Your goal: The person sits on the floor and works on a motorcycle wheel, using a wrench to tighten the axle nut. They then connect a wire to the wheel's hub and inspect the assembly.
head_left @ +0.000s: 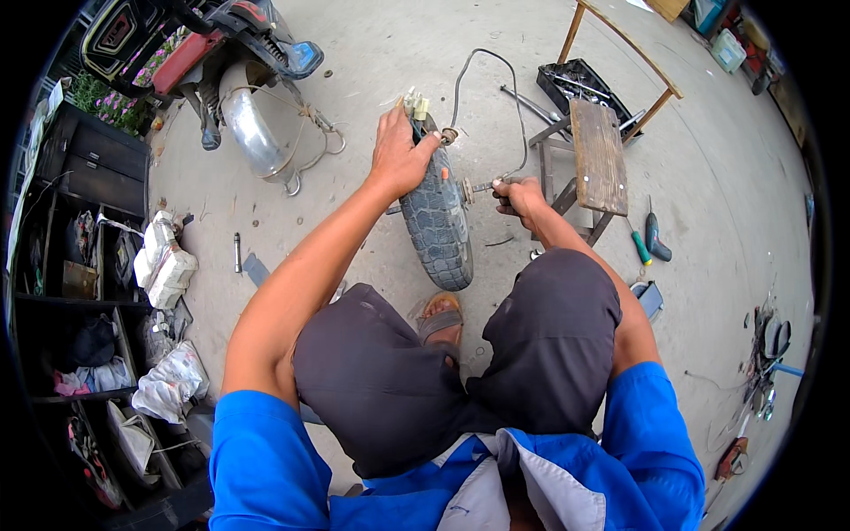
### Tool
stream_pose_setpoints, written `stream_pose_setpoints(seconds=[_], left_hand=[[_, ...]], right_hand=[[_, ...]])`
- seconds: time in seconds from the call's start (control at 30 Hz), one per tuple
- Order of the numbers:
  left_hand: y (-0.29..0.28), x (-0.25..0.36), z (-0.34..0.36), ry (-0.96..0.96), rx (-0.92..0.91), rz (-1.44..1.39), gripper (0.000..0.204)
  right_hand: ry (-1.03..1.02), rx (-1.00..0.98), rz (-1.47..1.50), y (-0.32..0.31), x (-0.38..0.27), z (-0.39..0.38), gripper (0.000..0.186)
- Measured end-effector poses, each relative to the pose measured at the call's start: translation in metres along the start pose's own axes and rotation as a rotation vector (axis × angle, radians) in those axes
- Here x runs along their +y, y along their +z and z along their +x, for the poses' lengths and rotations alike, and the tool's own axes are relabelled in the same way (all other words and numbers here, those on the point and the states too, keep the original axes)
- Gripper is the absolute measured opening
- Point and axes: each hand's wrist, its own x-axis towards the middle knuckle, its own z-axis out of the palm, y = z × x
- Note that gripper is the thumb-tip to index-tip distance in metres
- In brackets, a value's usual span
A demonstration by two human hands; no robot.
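A small scooter wheel with a black treaded tyre (438, 226) stands upright on the concrete between my knees. My left hand (398, 155) grips the top of the tyre, next to pale connectors and a grey cable (482, 80) that loops off the hub. My right hand (518, 196) is closed around the axle end (482, 187) sticking out of the wheel's right side. My sandalled foot (440, 320) rests just behind the tyre.
A scooter's rear end (226, 66) with a chrome exhaust stands at upper left. A wooden stool (598, 155) and a black tool tray (584, 88) sit right of the wheel. A screwdriver (639, 245), a bolt (237, 252), dark shelves (80, 265) and white bags (164, 261) lie around.
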Motion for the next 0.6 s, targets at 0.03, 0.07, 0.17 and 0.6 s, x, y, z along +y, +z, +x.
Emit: stream_pose_setpoints(seconds=[0.03,0.07,0.17,0.6], left_hand=[[-0.004,-0.005,-0.006,-0.139,-0.035,0.019,0.057],[-0.011,-0.006,-0.012,-0.188,-0.016,-0.023,0.056],[-0.027,-0.02,-0.029,-0.334,0.017,-0.176,0.049],[-0.082,-0.109,-0.103,-0.651,0.118,-0.487,0.04]], right_hand=[[-0.018,0.015,-0.011,0.005,-0.001,-0.003,0.017],[-0.031,0.002,-0.018,0.009,0.0,-0.004,0.018],[-0.078,-0.014,-0.04,0.02,0.002,-0.005,0.022],[-0.389,-0.167,-0.449,0.08,0.001,-0.023,0.034]])
